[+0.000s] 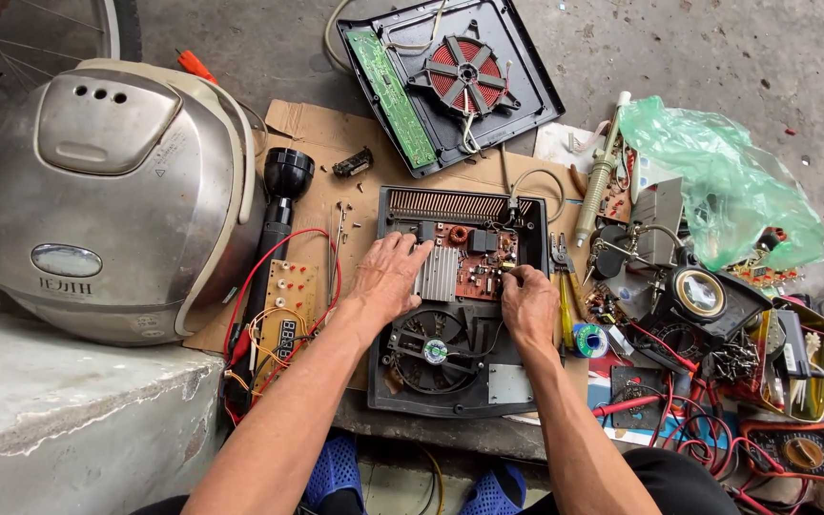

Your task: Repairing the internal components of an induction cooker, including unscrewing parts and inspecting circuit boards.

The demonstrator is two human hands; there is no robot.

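Observation:
An opened black appliance base (526, 234) lies on cardboard, showing a brown circuit board (474, 272), a ribbed silver heat sink (439, 275) and a black fan (431, 348). My left hand (388, 277) rests flat on the board's left side, fingers spread beside the heat sink. At the board's right edge my right hand (526, 300) has its fingers curled, pinching at something too small to make out.
A silver rice cooker (116, 200) stands at left beside a black flashlight (283, 205) and a small display board with red wires (283, 319). Behind lies a panel with a red coil (464, 76). Tools, a green plastic bag (717, 181), a solder roll (588, 339) and a multimeter (803, 453) crowd the right.

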